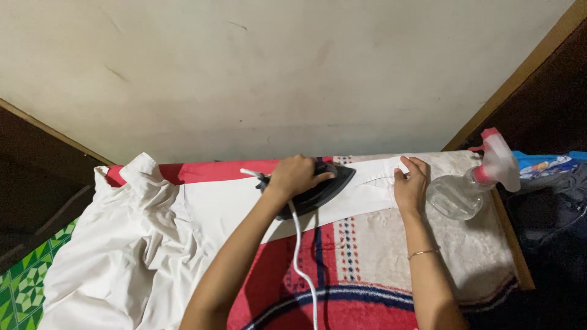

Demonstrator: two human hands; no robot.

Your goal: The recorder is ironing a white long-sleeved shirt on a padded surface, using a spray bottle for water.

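On the patterned red and cream cloth (pixel 367 256) that covers the table lies a white garment (pixel 159 238), and everything else sits around it. One long white strip of the garment stretches across the far side of the cloth, while the rest is bunched in loose folds at the near left, spilling off the edge toward a green patterned mat (pixel 21 284). The left hand (pixel 295 175) is curled tight around the handle of a dark iron (pixel 318 188), which rests flat on that stretched strip, roughly midway along it. A white cord (pixel 299 256) trails from the iron back across the cloth toward the person. The right hand (pixel 411 183) lies at the strip's right end, fingers together and bent, pressing the fabric down; whether it pinches the edge I cannot tell. A thin bangle (pixel 423 252) circles that wrist. Just right of the garment's end, touching the cloth, a clear spray bottle (pixel 465 190) with a pink and white trigger head lies tipped on its side.
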